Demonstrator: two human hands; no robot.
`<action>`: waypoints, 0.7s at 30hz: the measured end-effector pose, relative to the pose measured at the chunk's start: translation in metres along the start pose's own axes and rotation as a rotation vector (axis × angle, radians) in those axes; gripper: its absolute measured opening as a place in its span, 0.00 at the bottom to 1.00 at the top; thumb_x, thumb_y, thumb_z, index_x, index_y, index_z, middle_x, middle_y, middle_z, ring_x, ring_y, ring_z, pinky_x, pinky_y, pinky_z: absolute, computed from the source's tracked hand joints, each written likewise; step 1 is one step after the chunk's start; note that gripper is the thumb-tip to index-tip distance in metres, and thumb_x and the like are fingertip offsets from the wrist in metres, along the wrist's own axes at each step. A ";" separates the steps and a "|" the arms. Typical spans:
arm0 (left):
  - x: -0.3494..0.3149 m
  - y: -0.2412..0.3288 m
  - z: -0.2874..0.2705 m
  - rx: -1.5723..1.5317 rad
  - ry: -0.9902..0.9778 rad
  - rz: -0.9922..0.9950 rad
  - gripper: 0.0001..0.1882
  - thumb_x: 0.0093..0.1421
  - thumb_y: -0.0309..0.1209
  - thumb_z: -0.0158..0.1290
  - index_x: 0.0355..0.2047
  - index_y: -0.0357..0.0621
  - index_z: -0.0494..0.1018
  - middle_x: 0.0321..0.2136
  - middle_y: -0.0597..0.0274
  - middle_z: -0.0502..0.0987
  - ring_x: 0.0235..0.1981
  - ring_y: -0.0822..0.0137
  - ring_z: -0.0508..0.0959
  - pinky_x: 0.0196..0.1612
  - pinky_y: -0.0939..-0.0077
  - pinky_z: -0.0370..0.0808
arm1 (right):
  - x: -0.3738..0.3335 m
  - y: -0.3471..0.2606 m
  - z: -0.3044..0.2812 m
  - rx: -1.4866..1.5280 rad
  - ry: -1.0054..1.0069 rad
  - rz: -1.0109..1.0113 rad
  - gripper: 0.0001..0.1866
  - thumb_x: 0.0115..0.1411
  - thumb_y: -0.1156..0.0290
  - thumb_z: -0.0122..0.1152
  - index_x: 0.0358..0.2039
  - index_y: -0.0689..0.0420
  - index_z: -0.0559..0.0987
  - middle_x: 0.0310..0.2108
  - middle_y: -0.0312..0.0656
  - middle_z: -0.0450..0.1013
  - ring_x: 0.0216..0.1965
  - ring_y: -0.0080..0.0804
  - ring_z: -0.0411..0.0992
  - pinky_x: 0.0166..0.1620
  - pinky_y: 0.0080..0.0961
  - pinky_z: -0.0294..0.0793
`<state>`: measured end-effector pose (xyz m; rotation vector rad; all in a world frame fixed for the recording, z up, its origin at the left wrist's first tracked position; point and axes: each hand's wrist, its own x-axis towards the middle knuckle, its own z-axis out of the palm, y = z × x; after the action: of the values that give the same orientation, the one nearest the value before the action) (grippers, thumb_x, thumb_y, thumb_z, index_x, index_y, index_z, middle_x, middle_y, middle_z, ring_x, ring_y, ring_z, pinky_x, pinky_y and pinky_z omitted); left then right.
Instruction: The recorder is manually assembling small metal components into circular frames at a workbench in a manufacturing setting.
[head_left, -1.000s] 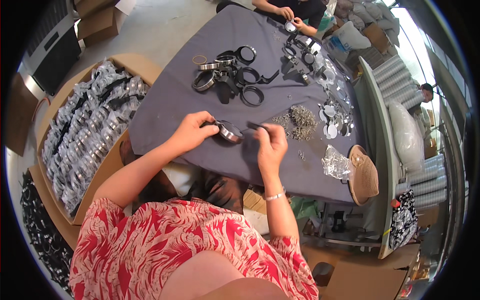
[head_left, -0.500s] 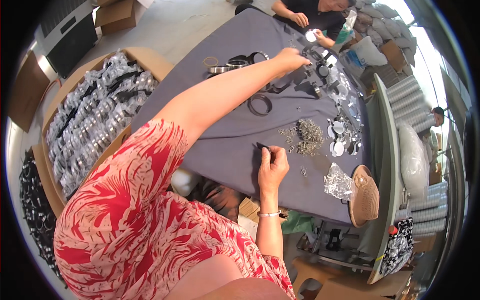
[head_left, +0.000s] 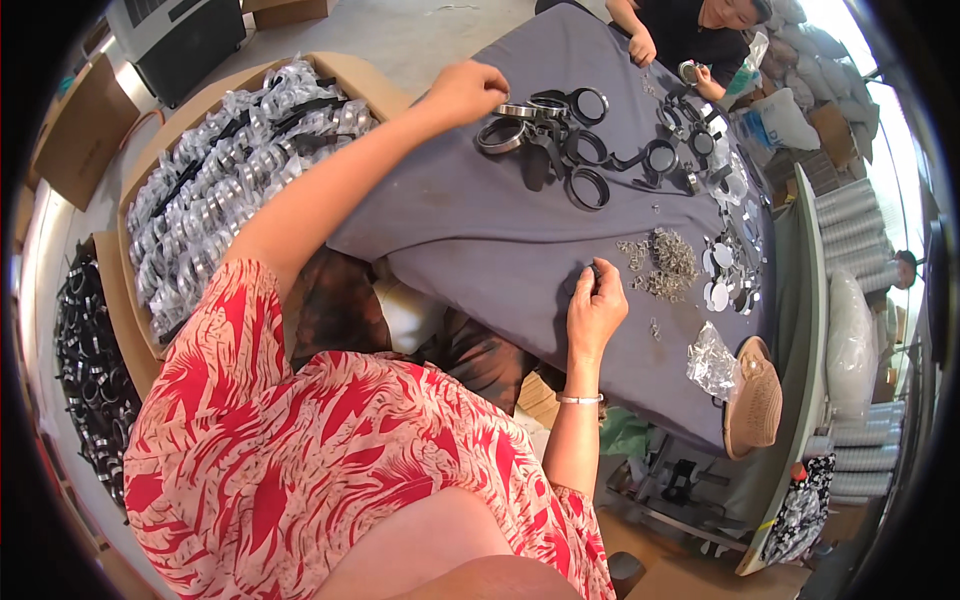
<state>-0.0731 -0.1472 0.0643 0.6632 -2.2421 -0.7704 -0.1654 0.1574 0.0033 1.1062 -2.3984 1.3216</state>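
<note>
My left hand (head_left: 465, 92) is over the table's far left edge, its fingers bent and drawn together. Anything inside them is hidden. Just beside its fingertips lie silver-and-black round rings (head_left: 500, 135) and several black ring-shaped holders with arms (head_left: 588, 148). My right hand (head_left: 597, 310), with a bracelet at the wrist, is above the near part of the table. Its thumb and fingers pinch a small dark piece (head_left: 594, 270), mostly covered by the fingers. A pile of small metal clips (head_left: 670, 265) lies to the right of this hand.
White discs (head_left: 718, 290), a bag of small metal parts (head_left: 712, 362) and a straw hat (head_left: 755, 400) are along the grey tablecloth's (head_left: 450, 215) right side. A box of wrapped rings (head_left: 235, 190) stands left. Across the table, a co-worker's hand (head_left: 710, 85) holds a round part.
My left hand has come back from the far middle parts to the rings at the far left. My right hand keeps its pinch. The whole view has shifted, and the table sits further right.
</note>
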 end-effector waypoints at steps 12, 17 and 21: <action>0.026 -0.012 0.011 0.072 -0.160 0.161 0.10 0.46 0.32 0.55 0.29 0.44 0.76 0.27 0.55 0.77 0.32 0.57 0.76 0.36 0.66 0.71 | -0.004 -0.008 0.006 -0.326 0.032 -0.103 0.11 0.52 0.73 0.56 0.37 0.61 0.75 0.34 0.45 0.69 0.31 0.43 0.71 0.34 0.33 0.71; 0.009 0.026 -0.019 -0.124 -0.091 0.208 0.10 0.46 0.33 0.56 0.27 0.41 0.75 0.22 0.58 0.76 0.24 0.63 0.74 0.29 0.71 0.69 | -0.002 -0.002 0.004 -0.245 0.099 -0.141 0.12 0.53 0.71 0.57 0.38 0.61 0.74 0.35 0.46 0.67 0.34 0.42 0.69 0.37 0.32 0.70; -0.045 0.052 -0.027 -0.415 -0.350 0.301 0.10 0.46 0.33 0.58 0.21 0.38 0.72 0.14 0.66 0.69 0.19 0.78 0.67 0.23 0.80 0.64 | 0.001 -0.023 -0.009 0.152 0.118 -0.194 0.10 0.59 0.71 0.50 0.37 0.63 0.75 0.30 0.43 0.69 0.29 0.32 0.68 0.34 0.24 0.68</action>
<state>-0.0367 -0.0916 0.0967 -0.0119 -2.3033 -1.2171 -0.1524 0.1565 0.0237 1.2274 -2.0790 1.4762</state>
